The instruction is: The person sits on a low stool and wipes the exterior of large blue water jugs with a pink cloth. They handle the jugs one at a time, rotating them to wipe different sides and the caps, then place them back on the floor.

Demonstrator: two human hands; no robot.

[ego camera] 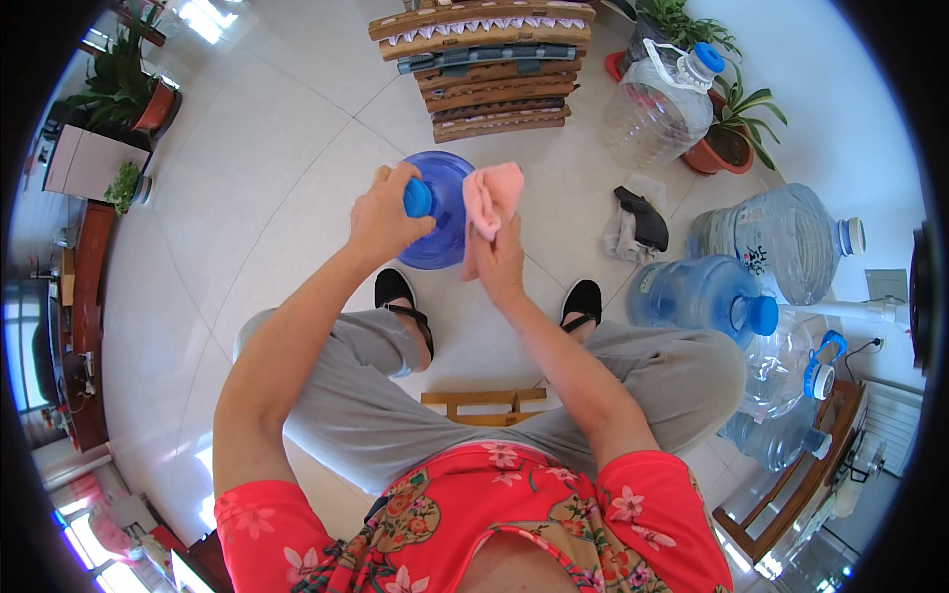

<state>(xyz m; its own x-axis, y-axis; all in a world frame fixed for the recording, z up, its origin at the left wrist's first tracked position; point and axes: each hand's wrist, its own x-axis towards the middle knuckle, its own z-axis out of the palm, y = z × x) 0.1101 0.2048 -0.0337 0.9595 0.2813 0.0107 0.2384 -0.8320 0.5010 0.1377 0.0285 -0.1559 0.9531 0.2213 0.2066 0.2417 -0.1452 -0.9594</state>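
Note:
Between my feet on the tiled floor stands a translucent blue water jug (448, 237), seen from above. Its bright blue cap (419, 198) is within the fingers and thumb of my left hand (379, 216), which grips around the neck. My right hand (504, 265) holds a folded pink cloth (497, 194) at the jug's right side. Part of the cloth hangs below the hand. Where the cloth overlaps the jug, the wall behind it is hidden, and I cannot tell how firmly the two touch.
A wooden slatted rack (504, 81) stands ahead. To the right are a clear handled bottle (656, 115), a crumpled dark and pale cloth (641, 222), a blue jug (689, 293) lying on its side, and several clear bottles. A potted plant (730, 144) is by the wall.

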